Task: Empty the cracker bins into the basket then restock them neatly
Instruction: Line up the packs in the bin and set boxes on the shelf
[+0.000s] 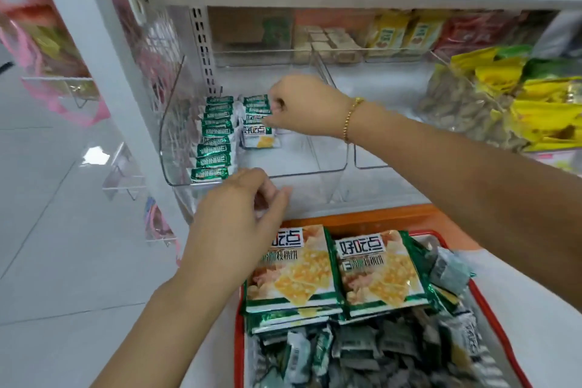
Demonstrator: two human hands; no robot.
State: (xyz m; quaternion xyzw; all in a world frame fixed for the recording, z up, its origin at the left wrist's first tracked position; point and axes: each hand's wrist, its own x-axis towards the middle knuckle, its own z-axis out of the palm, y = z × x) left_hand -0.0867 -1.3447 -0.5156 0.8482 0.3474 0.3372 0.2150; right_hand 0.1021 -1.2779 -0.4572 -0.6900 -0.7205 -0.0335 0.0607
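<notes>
A clear plastic bin (310,168) on the white shelf holds a neat row of green cracker packets (214,138) along its left side and a short second row (258,124) beside it. My right hand (302,104) reaches into the bin and pinches the packets at the back of the second row. My left hand (244,214) hovers in front of the bin's front wall with fingers loosely curled and nothing in them. Below, a red basket (493,321) holds two stacks of large cracker packets (333,271) on top of several small loose packets (378,353).
A second clear bin (371,164) stands to the right of the first. Bags of nuts and yellow snacks (504,104) fill the shelf's right side. More boxed goods (330,41) sit at the back. White tiled floor lies to the left.
</notes>
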